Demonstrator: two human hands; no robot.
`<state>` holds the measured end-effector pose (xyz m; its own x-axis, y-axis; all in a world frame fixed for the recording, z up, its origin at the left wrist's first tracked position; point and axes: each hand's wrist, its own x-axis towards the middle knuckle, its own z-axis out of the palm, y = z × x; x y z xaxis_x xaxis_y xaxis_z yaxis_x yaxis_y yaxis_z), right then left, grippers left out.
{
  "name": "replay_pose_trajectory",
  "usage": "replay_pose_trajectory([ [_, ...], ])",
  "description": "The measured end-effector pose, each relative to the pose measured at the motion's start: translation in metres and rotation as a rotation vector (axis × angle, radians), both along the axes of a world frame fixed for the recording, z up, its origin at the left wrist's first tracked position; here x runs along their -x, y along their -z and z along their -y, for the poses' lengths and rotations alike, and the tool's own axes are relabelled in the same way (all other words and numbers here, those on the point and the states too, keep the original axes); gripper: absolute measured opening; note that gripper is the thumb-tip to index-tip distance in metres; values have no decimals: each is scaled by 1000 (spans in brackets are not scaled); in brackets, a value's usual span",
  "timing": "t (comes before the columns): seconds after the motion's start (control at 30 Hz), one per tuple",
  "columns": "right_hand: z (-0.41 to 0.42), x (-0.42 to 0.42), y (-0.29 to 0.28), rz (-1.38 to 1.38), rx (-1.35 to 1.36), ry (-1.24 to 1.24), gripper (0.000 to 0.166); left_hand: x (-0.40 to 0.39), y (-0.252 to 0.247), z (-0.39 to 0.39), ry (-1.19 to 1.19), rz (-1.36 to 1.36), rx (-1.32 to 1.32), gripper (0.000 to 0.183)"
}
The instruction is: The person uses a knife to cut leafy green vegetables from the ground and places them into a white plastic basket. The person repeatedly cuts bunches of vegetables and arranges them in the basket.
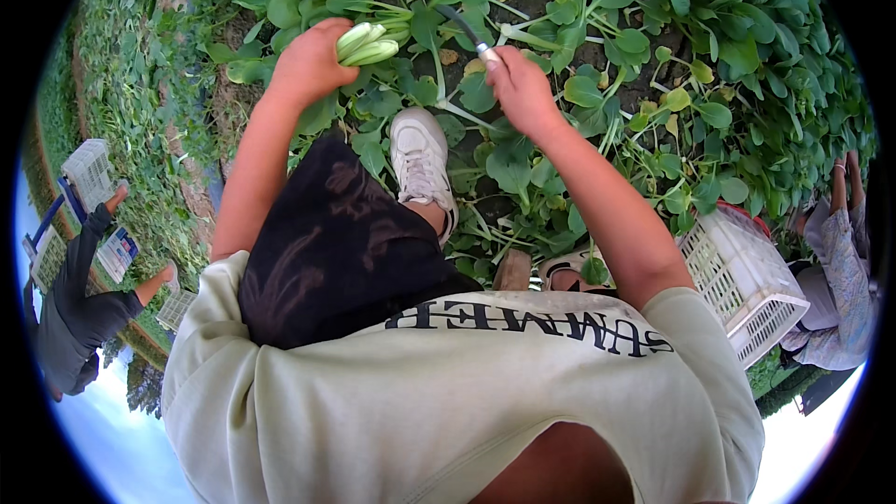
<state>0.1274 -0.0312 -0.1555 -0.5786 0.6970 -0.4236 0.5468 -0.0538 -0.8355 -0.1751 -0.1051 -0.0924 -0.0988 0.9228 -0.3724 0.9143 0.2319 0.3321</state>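
My left hand (313, 63) grips a bunch of leafy greens with pale green stems (369, 44); the stem ends face me and the leaves point away. To its right, my right hand (521, 89) is closed on the wooden handle of a small curved knife (465, 29). The dark blade points up and left, over low leaves and loose stalks. Part of the blade's tip is hard to make out among the leaves. Both hands are apart, low over the leafy plants.
My white shoe (420, 154) stands among fallen leaves and stalks. Denser greens (749, 21) grow at the upper right. A white plastic crate (749, 280) lies at the right, with a person (836, 280) beyond it. Another person (77, 301) is at the far left near more crates (87, 171).
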Motion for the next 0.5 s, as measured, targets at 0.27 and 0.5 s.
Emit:
replay_pose_trajectory([
  [0.27,-1,43,5,139,-74,-106,28,12,-1,-11,-7,141,84,54],
  [0.5,-4,50,20,244,-25,-123,29,3,0,7,-38,175,28,55],
])
